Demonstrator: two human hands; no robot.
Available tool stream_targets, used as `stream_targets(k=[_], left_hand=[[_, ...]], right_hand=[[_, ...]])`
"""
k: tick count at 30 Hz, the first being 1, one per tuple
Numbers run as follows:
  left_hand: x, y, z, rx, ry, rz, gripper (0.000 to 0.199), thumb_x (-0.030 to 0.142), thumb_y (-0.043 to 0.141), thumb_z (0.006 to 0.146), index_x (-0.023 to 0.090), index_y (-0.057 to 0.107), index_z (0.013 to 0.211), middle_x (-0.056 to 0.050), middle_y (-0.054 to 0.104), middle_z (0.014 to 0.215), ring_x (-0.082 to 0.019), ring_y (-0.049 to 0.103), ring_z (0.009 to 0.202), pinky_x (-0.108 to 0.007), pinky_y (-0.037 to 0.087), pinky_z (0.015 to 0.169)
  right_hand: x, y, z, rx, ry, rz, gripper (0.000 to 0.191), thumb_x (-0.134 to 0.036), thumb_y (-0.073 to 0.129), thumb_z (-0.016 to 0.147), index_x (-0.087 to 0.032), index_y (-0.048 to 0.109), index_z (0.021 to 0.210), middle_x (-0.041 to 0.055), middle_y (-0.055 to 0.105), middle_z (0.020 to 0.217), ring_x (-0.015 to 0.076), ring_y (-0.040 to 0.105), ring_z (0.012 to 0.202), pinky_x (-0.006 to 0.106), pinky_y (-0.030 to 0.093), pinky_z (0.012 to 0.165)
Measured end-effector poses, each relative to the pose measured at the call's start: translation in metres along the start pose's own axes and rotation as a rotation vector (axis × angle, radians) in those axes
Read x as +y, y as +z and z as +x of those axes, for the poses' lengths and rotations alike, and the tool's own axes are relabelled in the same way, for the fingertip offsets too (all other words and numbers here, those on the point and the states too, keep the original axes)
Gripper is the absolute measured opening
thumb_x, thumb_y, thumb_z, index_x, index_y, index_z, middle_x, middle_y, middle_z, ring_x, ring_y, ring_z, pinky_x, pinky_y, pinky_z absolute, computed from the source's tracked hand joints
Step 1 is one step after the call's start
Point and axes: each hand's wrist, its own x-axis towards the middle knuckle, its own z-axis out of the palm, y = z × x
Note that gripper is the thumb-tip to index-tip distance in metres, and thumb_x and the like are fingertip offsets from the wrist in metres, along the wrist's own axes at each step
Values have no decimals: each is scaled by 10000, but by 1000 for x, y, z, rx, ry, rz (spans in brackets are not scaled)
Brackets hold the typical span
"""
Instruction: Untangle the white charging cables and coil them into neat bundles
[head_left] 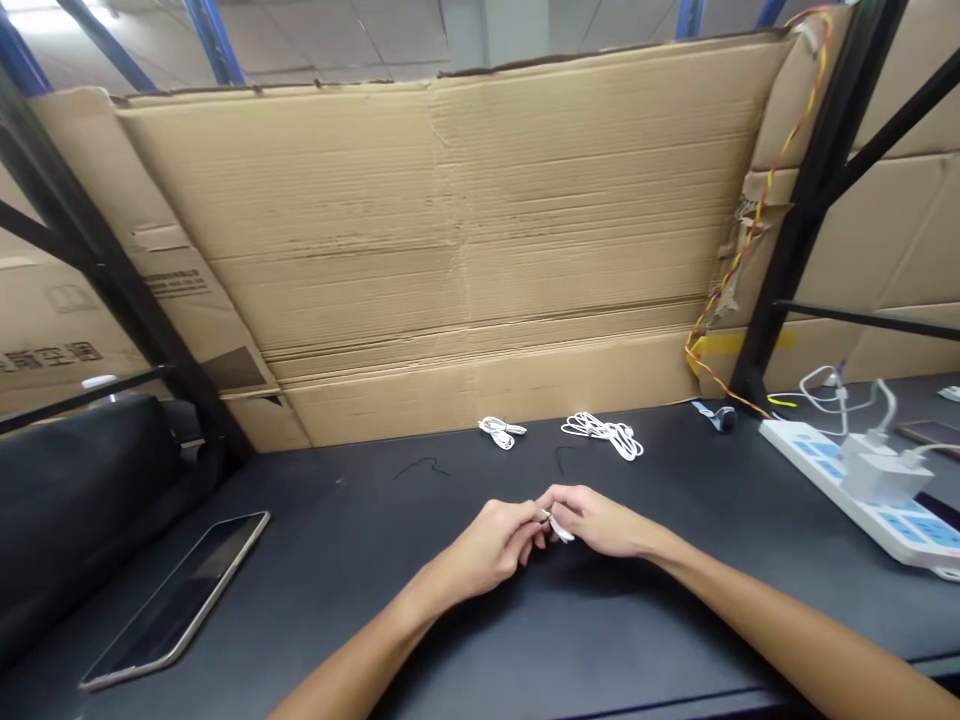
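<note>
A smartphone point(174, 600) is laid face up at the near left of a black workbench point(315, 520), and a black padded object point(75, 510) is seen beside the bench. To the right, a white power strip point(814, 465) is placed with a white charger point(885, 478) plugged in. At the far edge, flattened corrugated cardboard point(420, 230) is propped against a black shelving upright point(817, 200) — a twisted yellow-and-red wire point(757, 225) is strung down it.

Flattened corrugated cardboard sheets point(450, 220) lean against blk steel rack posts point(814, 200) behind dark tabletop point(360, 500) in storage-type rm; blue rack beams point(214, 40) and gray ceiling tiles point(330, 35) show above, w/ pale square pillar point(465, 30) top ctr.
</note>
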Motion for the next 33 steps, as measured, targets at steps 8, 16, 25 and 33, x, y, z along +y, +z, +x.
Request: stream_targets(k=[8,16,25,33], left_hand=[[-16,10,-3,199,40,352,284,265,340,962,179,540,780,-2,607,668,-104,527,553,-219,375,556],[-18,9,-4,146,409,764,262,240,387,955,162,526,747,-5,560,623,-119,485,538,-263,325,560],[-11,17,-3,-4,313,681,285,226,358,952,145,584,799,-41,599,675,-132,531,566,-243,360,549],[-51,-5,19,479,-443,-322,532,566,351,892,119,587,1055,-114,683,928,-185,661,773,-283,499,682]], right_hand=[[-3,12,3,3,86,105,488,-631,326,869,-172,490,835,9,539,713,92,455,526,223,390,512],[-3,0,0,-243,170,-37,432,-528,367,890,-186,428,634,-53,401,495,71,325,421,205,272,417],[-6,-4,-2,-265,230,-188,375,-497,465,850,-178,489,653,-45,479,490,76,404,412,198,311,416],[17,-19,10,488,234,13,417,-588,410,847,-186,505,907,-25,522,670,85,472,463,213,417,439]])
